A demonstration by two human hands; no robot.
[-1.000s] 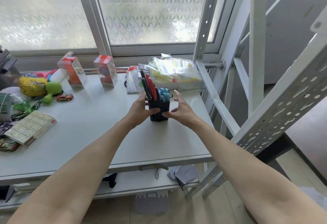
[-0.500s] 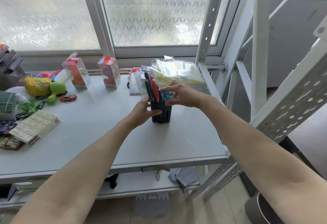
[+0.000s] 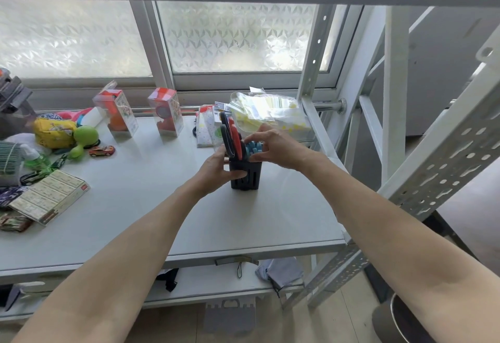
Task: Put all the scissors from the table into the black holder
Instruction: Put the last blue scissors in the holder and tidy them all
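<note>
Frosted window panes run behind a pale grey table set inside a white metal rack.

Near the middle of the table stands the black holder, upright. Several scissors are already in it, handles up: a pair with red and dark handles rises tallest on the left side, and blue-handled ones sit lower on the right.

The left hand wraps the holder's left wall, thumb across the front face and fingers curled behind it. The right hand reaches over the top from the right, its fingers bent around the blue handles and the thumb touching them from below; whether it truly pinches one pair or only presses on the bunch is hard to tell from this angle.

Just behind the holder sits a clear plastic box of yellow and white packets, with a few flat packets standing to its left. Further left along the back edge are two clear-fronted toy boxes. On the left end of the table lie a green soft toy, a small toy car, a yellow pouch and a flat printed carton. A lower shelf under the table holds a grey cloth.
</note>
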